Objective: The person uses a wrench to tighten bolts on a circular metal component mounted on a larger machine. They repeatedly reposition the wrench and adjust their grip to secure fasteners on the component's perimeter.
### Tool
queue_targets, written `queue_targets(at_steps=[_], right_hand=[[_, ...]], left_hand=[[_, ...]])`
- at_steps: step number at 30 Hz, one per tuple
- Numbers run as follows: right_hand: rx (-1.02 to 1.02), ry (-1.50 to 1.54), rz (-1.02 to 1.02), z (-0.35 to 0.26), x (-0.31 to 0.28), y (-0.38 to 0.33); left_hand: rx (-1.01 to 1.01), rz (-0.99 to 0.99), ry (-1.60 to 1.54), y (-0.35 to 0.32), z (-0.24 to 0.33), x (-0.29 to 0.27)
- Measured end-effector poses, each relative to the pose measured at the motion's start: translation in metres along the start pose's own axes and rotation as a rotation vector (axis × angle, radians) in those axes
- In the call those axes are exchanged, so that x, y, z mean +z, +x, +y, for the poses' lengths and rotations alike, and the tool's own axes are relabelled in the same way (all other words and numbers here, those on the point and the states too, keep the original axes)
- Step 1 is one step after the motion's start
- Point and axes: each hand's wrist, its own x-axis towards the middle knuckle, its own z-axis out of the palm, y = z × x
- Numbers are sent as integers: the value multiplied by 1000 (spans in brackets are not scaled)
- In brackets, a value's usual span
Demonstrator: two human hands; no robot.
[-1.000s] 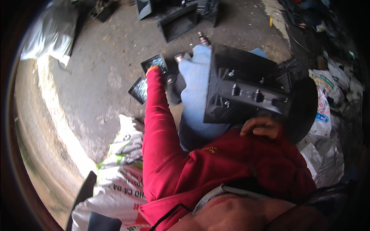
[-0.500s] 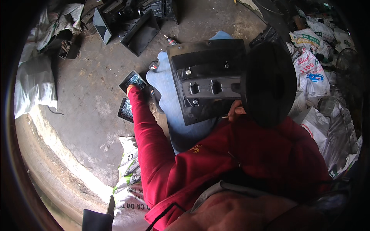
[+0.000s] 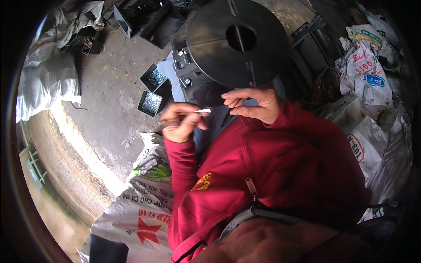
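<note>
My left hand is closed, blurred by motion, with a small shiny metal piece pinched at the fingertips. It looks like a bolt or screw. Opposite it, my right hand has its fingers stretched toward the left hand, the thumb a little apart below them. Nothing clear shows between them. Beyond both hands, over my legs, rests a black assembly: a large round disc with a central hole, hiding much of a rectangular housing fitted with bolts.
Left of my legs sit two small black trays, one with bluish bolts, one with small silvery hardware. More black housings lie on the far floor. Printed sacks stand at right and lower left.
My left hand has come back from the bolt tray to in front of my chest with a small metal piece. My right hand has moved away from the assembly. The disc appears farther left and away.
</note>
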Motion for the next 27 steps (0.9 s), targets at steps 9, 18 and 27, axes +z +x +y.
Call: queue_targets(at_steps=[9,18,27], right_hand=[[-19,367,164,10,-2,-21],[-132,-510,328,15,-30,12],[-210,-665,291,22,-25,19]], left_hand=[[-157,6,-68,-2,-34,76],[-547,2,-39,-40,-53,48],[-556,107,-59,-61,-51,19]])
